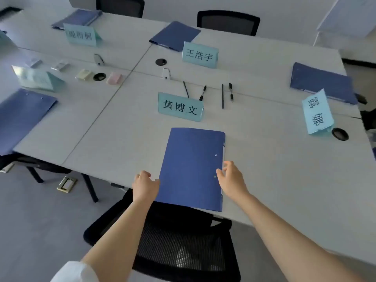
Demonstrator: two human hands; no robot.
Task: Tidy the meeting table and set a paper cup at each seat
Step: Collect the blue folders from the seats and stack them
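Note:
A blue folder lies on the grey meeting table, its near end hanging over the front edge. My left hand grips the folder's left edge near the bottom. My right hand holds its right edge, fingers curled over the side with the rivets. Just beyond the folder stands a light-blue name card. No paper cup is in view.
Other blue folders lie at other seats with name cards. Several pens lie mid-table. Small erasers and cable holes dot the top. A black mesh chair stands below me.

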